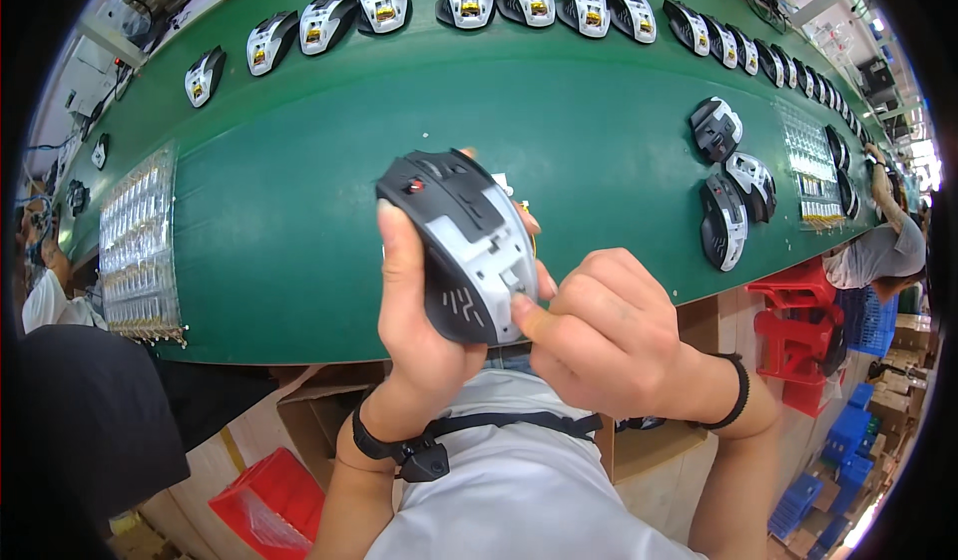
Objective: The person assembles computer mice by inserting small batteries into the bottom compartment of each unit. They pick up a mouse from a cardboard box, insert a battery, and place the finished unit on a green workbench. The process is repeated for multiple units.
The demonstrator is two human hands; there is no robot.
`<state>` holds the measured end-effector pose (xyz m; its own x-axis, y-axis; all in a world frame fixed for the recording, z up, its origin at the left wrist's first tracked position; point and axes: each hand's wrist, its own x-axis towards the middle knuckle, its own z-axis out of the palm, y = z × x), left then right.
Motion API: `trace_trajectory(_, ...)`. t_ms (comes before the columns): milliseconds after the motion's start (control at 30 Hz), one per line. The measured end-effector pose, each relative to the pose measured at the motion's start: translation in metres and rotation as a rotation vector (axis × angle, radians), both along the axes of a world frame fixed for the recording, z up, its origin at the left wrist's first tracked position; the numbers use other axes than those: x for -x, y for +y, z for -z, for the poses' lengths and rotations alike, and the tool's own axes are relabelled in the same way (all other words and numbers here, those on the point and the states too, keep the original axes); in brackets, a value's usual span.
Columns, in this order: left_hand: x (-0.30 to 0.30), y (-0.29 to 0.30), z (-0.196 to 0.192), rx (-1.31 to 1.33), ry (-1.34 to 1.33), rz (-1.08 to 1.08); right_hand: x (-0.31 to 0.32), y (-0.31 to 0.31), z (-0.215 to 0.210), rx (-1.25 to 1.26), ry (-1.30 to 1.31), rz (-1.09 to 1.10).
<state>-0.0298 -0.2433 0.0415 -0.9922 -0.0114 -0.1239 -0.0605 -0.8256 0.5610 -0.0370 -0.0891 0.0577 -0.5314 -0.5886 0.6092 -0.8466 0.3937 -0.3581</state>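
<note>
A black-and-white computer mouse [467, 246], with an open recess in its white part, is tilted up above the near edge of the table. My left hand [414, 310] is wrapped round it, thumb along the black side and fingertips showing at the far side. My right hand [614, 330] is closed, its fingers curled and a fingertip pressed at the recess in the white part. Whatever it may pinch there is hidden. A bit of yellow [525, 206] and a small white piece show just behind the mouse.
Along the far side of the green table [299, 181] runs a curved row of similar mice [467, 1]. More mouse shells [733, 186] lie at the right. Clear trays of small parts stand at left [140, 241] and right [808, 161]. A co-worker's arm [883, 191] reaches in far right.
</note>
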Motion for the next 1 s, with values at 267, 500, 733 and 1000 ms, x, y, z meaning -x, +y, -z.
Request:
trace_trajectory(267, 0.001, -0.003, 0.008, 0.138, 0.249, -0.108, -0.015, 0.005, -0.004, 0.726, -1.372, -0.002)
trace_trajectory(500, -0.009, -0.015, 0.008, 0.347, 0.352, -0.127, -0.008, -0.004, -0.002, 0.668, -1.76, -0.178)
trace_trajectory(733, -0.013, -0.015, 0.0, 0.299, 0.393, -0.048, -0.011, -0.009, 0.004, 0.638, -1.573, -0.132)
trace_trajectory(1000, -0.013, -0.013, 0.002, 0.235, 0.394, 0.03, -0.013, -0.002, 0.003, 0.635, -1.592, -0.145)
